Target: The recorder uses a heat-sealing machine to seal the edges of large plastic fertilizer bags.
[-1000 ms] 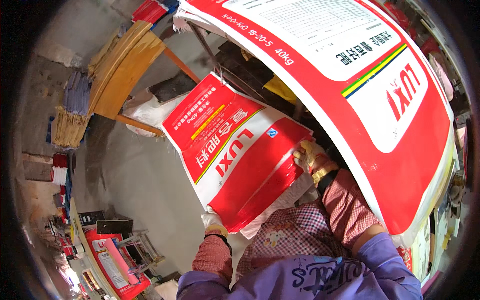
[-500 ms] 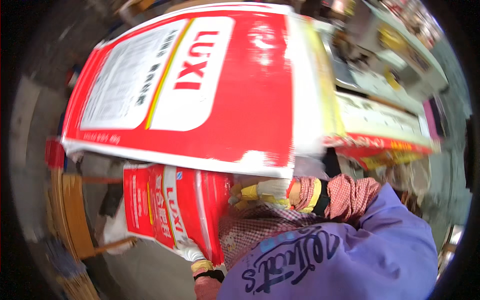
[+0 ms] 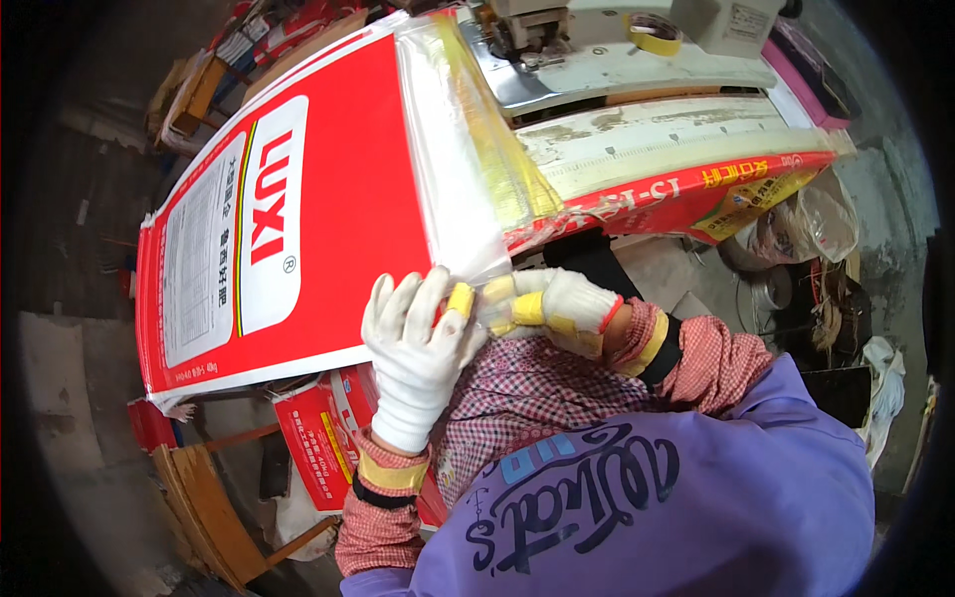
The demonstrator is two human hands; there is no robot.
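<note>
A large red-and-white woven sack (image 3: pixel 348 149) lies flat on the table, its open end to the right. A clear plastic liner (image 3: pixel 453 149) and a yellowish strip of mesh-like material (image 3: pixel 507 129) show along that end. My left hand (image 3: pixel 418 333), in a white glove, is at the sack's near right corner. Its thumb and taped forefinger pinch the liner while the other fingers stretch out over the red face. Close beside it, my right hand (image 3: pixel 562 306), gloved with yellow tape on the fingers, is closed on the same liner corner.
A sewing machine (image 3: pixel 527 35) stands on the white worktop (image 3: pixel 637 129), with a tape roll (image 3: pixel 654 35) nearby. Another red sack (image 3: pixel 686 204) covers the worktop's front edge. More red sacks (image 3: pixel 313 438) lie below on my lap side, near a wooden stool (image 3: pixel 209 512).
My left hand has come up from the lower sack to the large sack's corner. My right hand now meets it there. The large sack lies farther left in view.
</note>
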